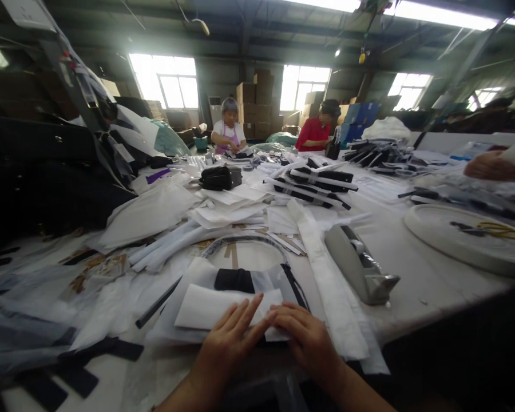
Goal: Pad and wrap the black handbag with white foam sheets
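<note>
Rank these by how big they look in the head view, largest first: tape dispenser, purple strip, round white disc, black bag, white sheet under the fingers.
1. Round white disc
2. Tape dispenser and white sheet: too alike to rank, the sheet being partly covered
3. Black bag
4. Purple strip

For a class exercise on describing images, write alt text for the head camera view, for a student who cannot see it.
A person's left hand and right hand touch a white sheet on a cluttered worktable. A grey tape dispenser stands at right; across the worktable are a co-worker in a purple apron and another in red.
</note>
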Demonstrator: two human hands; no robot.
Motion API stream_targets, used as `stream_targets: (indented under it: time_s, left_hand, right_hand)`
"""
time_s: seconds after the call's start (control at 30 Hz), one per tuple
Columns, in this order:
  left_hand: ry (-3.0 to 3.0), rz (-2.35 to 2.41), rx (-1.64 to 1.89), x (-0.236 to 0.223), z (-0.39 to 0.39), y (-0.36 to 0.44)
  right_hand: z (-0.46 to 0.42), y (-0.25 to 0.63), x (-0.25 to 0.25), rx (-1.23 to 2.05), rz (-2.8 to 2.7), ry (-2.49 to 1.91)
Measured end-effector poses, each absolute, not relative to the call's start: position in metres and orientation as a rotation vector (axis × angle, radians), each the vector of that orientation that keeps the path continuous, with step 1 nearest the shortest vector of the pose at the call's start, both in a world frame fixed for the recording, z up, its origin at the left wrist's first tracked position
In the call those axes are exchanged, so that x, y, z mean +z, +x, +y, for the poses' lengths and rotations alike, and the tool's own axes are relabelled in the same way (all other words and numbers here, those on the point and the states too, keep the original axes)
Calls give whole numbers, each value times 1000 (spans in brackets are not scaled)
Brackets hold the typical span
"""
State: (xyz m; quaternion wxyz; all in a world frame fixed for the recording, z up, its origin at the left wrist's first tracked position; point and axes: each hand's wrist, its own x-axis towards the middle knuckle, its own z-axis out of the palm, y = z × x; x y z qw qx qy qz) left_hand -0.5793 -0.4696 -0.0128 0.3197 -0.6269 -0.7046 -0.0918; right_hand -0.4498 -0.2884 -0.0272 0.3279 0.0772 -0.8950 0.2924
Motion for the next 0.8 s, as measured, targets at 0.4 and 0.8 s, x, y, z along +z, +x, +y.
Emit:
stream_targets:
  time_s: [0.4,0.8]
  left_hand:
    - [-1563,-1808,-75,-28,-469,-569]
    - [-1576,-1708,-105,-39,-471,-583]
  right_hand:
    - [-260,-469,59,1028,-2674,69]
    - [-252,-573,18,290,-3236,14]
